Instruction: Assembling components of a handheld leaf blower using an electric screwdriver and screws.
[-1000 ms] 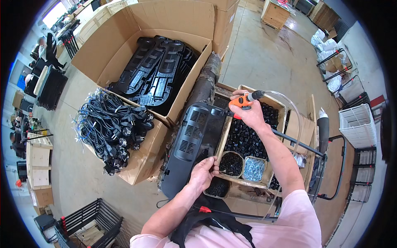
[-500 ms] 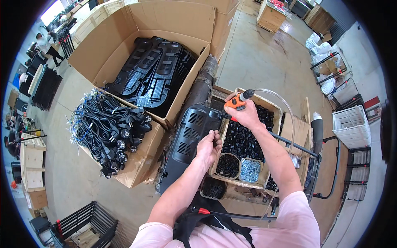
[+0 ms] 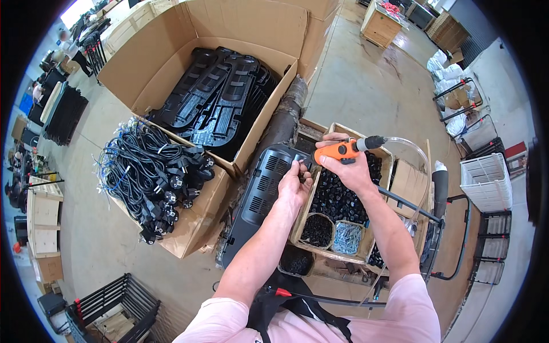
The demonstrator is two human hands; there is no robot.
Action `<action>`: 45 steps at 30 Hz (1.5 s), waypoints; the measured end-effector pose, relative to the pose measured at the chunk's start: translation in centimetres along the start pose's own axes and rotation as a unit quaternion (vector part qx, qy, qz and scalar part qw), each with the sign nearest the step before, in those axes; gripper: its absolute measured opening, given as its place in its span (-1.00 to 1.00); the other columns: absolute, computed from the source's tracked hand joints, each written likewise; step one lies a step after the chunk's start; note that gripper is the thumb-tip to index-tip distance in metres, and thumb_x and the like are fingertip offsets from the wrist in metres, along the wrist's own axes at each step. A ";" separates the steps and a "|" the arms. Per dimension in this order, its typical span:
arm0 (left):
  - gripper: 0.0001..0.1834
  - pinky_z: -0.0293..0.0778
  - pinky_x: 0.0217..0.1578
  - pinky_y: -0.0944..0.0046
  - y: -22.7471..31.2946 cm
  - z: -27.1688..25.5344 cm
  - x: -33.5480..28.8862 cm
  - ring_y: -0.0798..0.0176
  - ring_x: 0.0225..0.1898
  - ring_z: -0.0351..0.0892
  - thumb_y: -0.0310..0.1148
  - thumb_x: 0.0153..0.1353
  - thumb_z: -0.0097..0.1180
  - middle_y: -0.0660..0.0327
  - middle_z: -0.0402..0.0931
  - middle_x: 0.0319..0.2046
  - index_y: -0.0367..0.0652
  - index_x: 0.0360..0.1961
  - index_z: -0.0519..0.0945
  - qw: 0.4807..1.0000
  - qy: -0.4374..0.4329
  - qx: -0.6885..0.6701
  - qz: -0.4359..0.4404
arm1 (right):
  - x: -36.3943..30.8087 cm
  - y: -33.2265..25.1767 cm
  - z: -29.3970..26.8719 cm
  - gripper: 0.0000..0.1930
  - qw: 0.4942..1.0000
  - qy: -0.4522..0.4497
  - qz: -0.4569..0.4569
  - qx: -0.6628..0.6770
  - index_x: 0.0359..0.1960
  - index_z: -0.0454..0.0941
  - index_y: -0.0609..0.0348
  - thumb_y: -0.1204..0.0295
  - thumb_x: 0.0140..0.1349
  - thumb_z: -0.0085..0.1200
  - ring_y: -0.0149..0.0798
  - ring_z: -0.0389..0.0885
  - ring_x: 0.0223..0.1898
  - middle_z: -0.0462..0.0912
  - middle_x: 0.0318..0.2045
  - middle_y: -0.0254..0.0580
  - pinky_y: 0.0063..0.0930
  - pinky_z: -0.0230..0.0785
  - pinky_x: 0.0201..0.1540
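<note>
My right hand (image 3: 350, 167) is wrapped round an orange power screwdriver (image 3: 329, 153) with a dark rear end and a clear hose. The screwdriver lies nearly level, its front end pointing left at the end of a long black plastic cover (image 3: 264, 186) with vent slots. My left hand (image 3: 295, 186) is closed by the cover's right edge, thumb and forefinger pinched together close to the driver's front end. What those fingers hold, if anything, is too small to make out. Whether the bit touches the cover cannot be seen.
Beside my right forearm stands a wooden box (image 3: 297, 228) of small black parts, with tubs of black screws (image 3: 316, 230) and silver screws (image 3: 347, 237). At left, a large carton (image 3: 274, 117) holds black plastic panels (image 3: 214, 103). Bundled power cords (image 3: 160, 177) lie on another carton (image 3: 191, 234).
The screwdriver has swung from a steep slant to nearly level, its rear end moving right and down. My left hand stays by the cover's edge, and the whole view has shifted slightly.
</note>
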State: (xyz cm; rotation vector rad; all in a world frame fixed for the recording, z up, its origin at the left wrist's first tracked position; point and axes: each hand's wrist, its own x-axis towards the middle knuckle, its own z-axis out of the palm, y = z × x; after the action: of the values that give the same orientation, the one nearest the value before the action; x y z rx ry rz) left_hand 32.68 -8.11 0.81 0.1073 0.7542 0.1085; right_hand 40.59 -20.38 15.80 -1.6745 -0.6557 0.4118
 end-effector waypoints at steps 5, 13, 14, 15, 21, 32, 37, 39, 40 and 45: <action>-0.75 0.52 -0.48 0.42 0.3 1.0 -0.1 0.40 -0.49 0.50 -0.12 0.54 0.10 0.38 0.53 -0.46 -0.07 -0.14 0.61 0.997 -0.025 -0.073 -0.003 | -0.1 0.0 0.2 -0.45 1.000 0.003 -0.009 0.023 0.19 0.47 0.31 0.48 0.18 0.41 -0.27 0.69 0.08 0.75 0.02 -0.05 -0.28 0.53 0.25; -0.73 0.54 -0.40 0.38 1.2 1.0 -0.4 0.37 -0.42 0.50 -0.11 0.56 0.07 0.37 0.53 -0.41 -0.08 -0.11 0.60 0.992 -0.078 -0.094 -0.025 | 0.1 -0.2 0.8 -0.46 1.000 0.006 -0.014 0.015 0.20 0.48 0.31 0.50 0.20 0.39 -0.25 0.69 0.10 0.75 0.04 -0.03 -0.27 0.53 0.26; -0.73 0.54 -0.40 0.38 1.3 0.9 -0.5 0.37 -0.42 0.50 -0.11 0.56 0.07 0.37 0.53 -0.41 -0.08 -0.11 0.60 0.992 -0.078 -0.097 -0.024 | 0.1 -0.2 1.0 -0.46 1.000 0.003 -0.015 0.014 0.20 0.48 0.31 0.50 0.20 0.39 -0.25 0.69 0.10 0.75 0.04 -0.03 -0.27 0.53 0.26; -0.73 0.54 -0.39 0.37 1.4 0.7 -0.6 0.37 -0.41 0.50 -0.11 0.57 0.05 0.37 0.53 -0.42 -0.07 -0.10 0.60 0.992 -0.078 -0.093 -0.026 | 0.2 -0.3 1.1 -0.47 1.000 -0.001 -0.017 0.011 0.20 0.48 0.30 0.50 0.20 0.39 -0.25 0.69 0.10 0.75 0.04 -0.03 -0.27 0.53 0.26; -0.73 0.58 -0.35 0.33 1.3 1.6 -1.9 0.31 -0.37 0.55 -0.19 0.60 -0.03 0.29 0.56 -0.32 -0.16 -0.03 0.59 0.994 -0.083 -0.068 -0.019 | 1.2 0.1 1.7 -0.49 1.000 0.011 0.001 0.019 0.18 0.50 0.27 0.48 0.21 0.39 -0.27 0.68 0.10 0.74 0.04 -0.08 -0.30 0.53 0.23; -0.70 0.73 -0.13 0.20 0.2 -0.9 -5.2 0.18 -0.19 0.69 -0.31 0.64 -0.16 0.00 0.64 -0.07 -0.35 0.08 0.48 0.992 -0.101 0.053 -0.058 | 5.1 2.3 3.5 -0.47 0.998 0.013 -0.001 -0.057 0.19 0.50 0.25 0.50 0.19 0.39 -0.28 0.69 0.04 0.74 0.02 -0.05 -0.33 0.55 0.19; -0.67 0.70 -0.21 0.28 0.2 -3.7 -4.7 0.27 -0.24 0.68 -0.21 0.64 -0.12 0.12 0.66 -0.16 -0.27 0.05 0.55 0.983 -0.132 0.129 -0.020 | 6.0 2.3 4.9 -0.54 0.990 -0.006 -0.003 -0.138 0.12 0.57 0.25 0.49 0.19 0.39 -0.34 0.70 -0.03 0.76 -0.03 -0.16 -0.39 0.56 0.14; -0.68 0.63 -0.31 0.34 0.0 -4.4 -4.8 0.33 -0.30 0.65 -0.21 0.64 -0.09 0.22 0.66 -0.25 -0.23 0.08 0.57 0.979 -0.132 0.157 -0.004 | 6.4 2.5 5.1 -0.57 0.991 -0.003 0.000 -0.135 0.06 0.61 0.23 0.44 0.15 0.40 -0.32 0.72 -0.04 0.77 -0.08 -0.18 -0.37 0.55 0.14; -0.68 0.63 -0.31 0.34 -0.1 -4.1 -5.3 0.33 -0.30 0.65 -0.21 0.64 -0.09 0.22 0.66 -0.25 -0.23 0.08 0.57 0.979 -0.133 0.156 -0.007 | 6.4 2.7 4.9 -0.60 0.991 0.006 0.006 -0.135 0.00 0.65 0.21 0.38 0.11 0.41 -0.30 0.74 -0.05 0.79 -0.14 -0.20 -0.35 0.54 0.15; -0.67 0.61 -0.34 0.35 -0.1 -3.5 -6.4 0.37 -0.40 0.58 -0.20 0.63 -0.07 0.26 0.63 -0.30 -0.22 0.09 0.59 0.984 -0.041 0.172 0.009 | 7.1 3.1 4.6 -0.65 0.986 -0.004 0.014 -0.167 -0.08 0.68 0.19 0.37 0.11 0.41 -0.31 0.74 -0.09 0.80 -0.18 -0.22 -0.37 0.53 0.11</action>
State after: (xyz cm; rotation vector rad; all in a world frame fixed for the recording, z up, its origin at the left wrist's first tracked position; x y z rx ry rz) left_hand 25.66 -8.91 2.61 0.4459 0.6850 -0.0105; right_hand 43.94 -12.76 12.39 -2.0026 -0.7379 0.3428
